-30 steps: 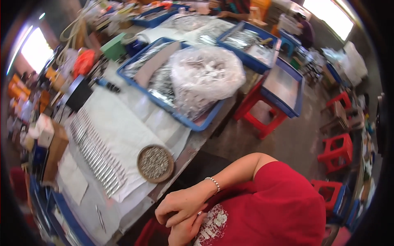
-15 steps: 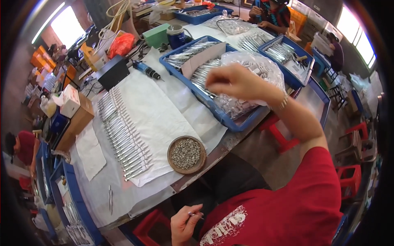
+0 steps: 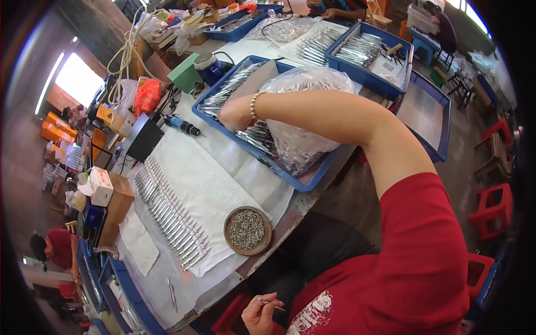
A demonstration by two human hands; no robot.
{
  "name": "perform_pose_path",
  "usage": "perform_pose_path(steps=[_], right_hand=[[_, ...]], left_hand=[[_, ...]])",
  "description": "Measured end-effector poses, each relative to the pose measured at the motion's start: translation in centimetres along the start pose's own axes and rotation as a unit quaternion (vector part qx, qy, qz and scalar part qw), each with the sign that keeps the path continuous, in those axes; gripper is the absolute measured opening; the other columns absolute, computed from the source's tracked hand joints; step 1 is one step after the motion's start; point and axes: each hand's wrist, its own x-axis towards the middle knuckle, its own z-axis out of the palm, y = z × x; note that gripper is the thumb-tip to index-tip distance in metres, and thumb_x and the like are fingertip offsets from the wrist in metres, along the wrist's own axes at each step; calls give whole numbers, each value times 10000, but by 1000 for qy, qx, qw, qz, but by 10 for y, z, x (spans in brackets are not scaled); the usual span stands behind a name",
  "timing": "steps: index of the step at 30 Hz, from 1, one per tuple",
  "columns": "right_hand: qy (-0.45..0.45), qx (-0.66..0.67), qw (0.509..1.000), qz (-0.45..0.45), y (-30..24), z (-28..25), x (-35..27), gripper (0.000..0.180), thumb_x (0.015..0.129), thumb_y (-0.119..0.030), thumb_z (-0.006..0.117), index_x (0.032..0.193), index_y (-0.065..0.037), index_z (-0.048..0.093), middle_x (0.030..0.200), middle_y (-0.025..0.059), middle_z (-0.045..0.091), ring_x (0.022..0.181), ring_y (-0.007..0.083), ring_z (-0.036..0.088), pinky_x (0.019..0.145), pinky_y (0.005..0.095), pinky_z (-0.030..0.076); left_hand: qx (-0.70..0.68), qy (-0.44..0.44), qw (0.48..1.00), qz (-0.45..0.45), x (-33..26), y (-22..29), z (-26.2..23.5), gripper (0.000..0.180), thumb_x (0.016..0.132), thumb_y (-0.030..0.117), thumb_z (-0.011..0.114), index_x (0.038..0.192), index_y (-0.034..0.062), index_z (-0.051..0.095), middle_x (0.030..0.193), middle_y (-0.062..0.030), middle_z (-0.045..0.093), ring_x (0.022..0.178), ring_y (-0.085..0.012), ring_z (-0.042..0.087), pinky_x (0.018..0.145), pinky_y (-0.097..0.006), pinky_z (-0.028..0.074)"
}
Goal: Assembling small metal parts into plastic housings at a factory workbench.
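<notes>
Slim metal pieces [image 3: 226, 95] are lying flat in bundles inside a blue tray [image 3: 290, 178] on the far side of the workbench [image 3: 290, 209]. Their long axes are running roughly along the tray's length, slanting from lower left to upper right in the head view. Which end is the tip is too small to tell.

The person's right hand [image 3: 234, 114], a bead bracelet [image 3: 255, 105] at the wrist, is reaching across the bench and pressing down onto the pieces. Its fingers are curling under, out of sight, so it cannot be told whether they are gripping any. The step looks like gathering a batch from the tray. Lifting one out would call for closing around a bundle across its length and keeping it level so that nothing slides free.

A clear bag [image 3: 304, 145] of metal parts is crowding the tray just beside the wrist, and a cardboard sheet [image 3: 254, 84] is lying behind the hand.

Nearer the person, a long row of similar pieces [image 3: 167, 212] is lying side by side on a white cloth [image 3: 212, 184], with a round dish [image 3: 248, 230] of tiny parts beside it.

Low by the lap, the left hand [image 3: 259, 314] is pinching a thin rod [image 3: 272, 304] between its fingertips.
</notes>
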Motion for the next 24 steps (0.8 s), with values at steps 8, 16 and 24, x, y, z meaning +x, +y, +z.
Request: perform_pose_path(steps=[8, 16, 24], right_hand=[[-120, -87, 989, 18, -5, 8, 8, 161, 652, -2, 606, 788, 56, 669, 748, 155, 664, 674, 239, 655, 559, 347, 500], [-88, -120, 989, 7, 0, 18, 19, 121, 693, -23, 623, 787, 35, 671, 756, 130, 666, 651, 226, 656, 554, 342, 514], [-178, 22, 983, -41, 9, 29, 34, 40, 691, -29, 646, 723, -19, 668, 720, 58, 650, 596, 133, 596, 569, 286, 492]], left_hand=[[8, -23, 1000, -12, 8, 5, 19, 143, 861, -39, 502, 951, -76, 606, 770, -79, 600, 661, -115, 567, 587, -210, 453], [57, -30, 998, -11, 15, 5, 22, 142, 877, -15, 503, 962, -74, 600, 774, -82, 597, 678, -121, 571, 602, -214, 460], [57, -13, 997, -55, 21, 10, 36, 139, 879, -4, 512, 963, -65, 604, 770, -69, 596, 673, -110, 566, 591, -210, 452]])
